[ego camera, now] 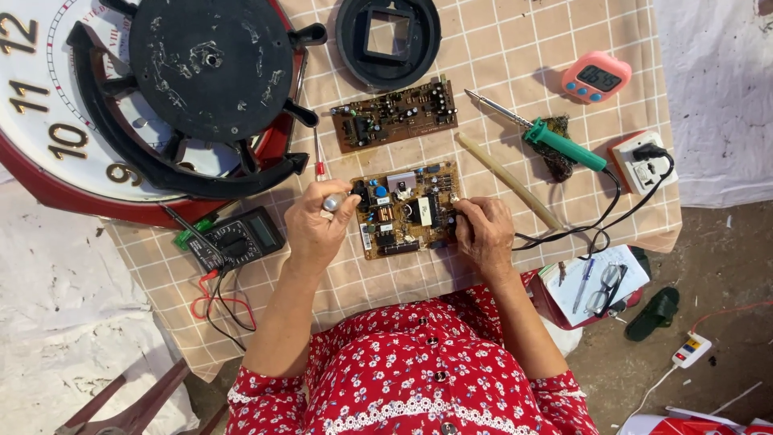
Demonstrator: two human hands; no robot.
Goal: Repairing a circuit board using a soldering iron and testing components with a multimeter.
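Nearest the camera is a red flowered dress (pixel 419 379), from which both forearms reach out over a checked tablecloth (pixel 515 48). Between the hands lies a brown circuit board (pixel 407 209), flat on the cloth. The left hand (pixel 318 225) sits at the board's left edge, fingers curled shut around a small silvery tool (pixel 332 201) — its tip is hidden, so what it touches cannot be told. The right hand (pixel 483 229) rests on the board's right edge, fingers bent down onto it, pinning that side.

Just left of the left hand lies a black multimeter (pixel 241 239) with red and black leads trailing towards the body. To the right, past the table edge, a notepad with a pen and glasses (pixel 596 282).

Beyond the board lies a second circuit board (pixel 394 114), well apart from the hands, with a pale stick (pixel 509 181) and a green-handled soldering iron (pixel 535 130) to its right — the iron's black cord runs round to a white socket block (pixel 642 163). Farther off sit a pink digital timer (pixel 596 77), a black round frame with a square opening (pixel 388 40), and at far left a large red-rimmed wall clock (pixel 48 121) with a black round plate (pixel 211 68) lying on it.
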